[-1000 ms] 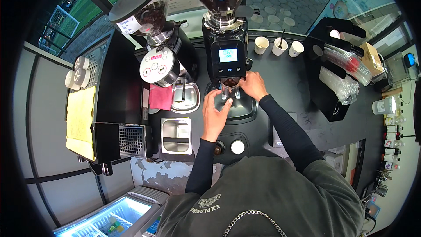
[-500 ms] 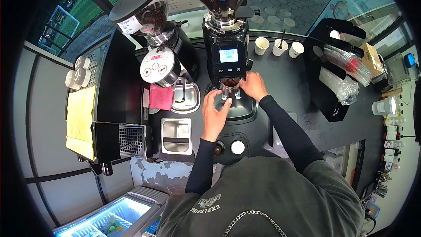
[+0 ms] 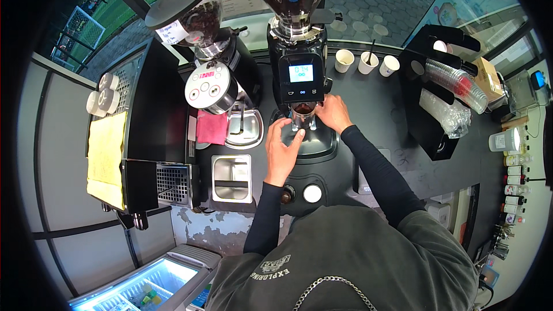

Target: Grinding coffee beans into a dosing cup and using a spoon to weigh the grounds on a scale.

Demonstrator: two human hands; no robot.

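Cup (image 3: 303, 121) under grinder (image 3: 300, 78), presumably catching grounds. Left hand (image 3: 282, 151) beside it, thumb and fingers spread; right hand (image 3: 334, 113) opposite, finger grip can't be told.

Blk grinder (image 3: 302, 88) — pink cloth (image 3: 212, 128)

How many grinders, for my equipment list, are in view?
2: one grinder just beyond the left hand and right hand, another grinder farther left, beside the pink cloth.

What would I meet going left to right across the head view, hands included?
Yellow cloth, pink cloth, left hand, small cup with dark contents, right hand, rightmost white paper cup, stacked clear plastic cups.
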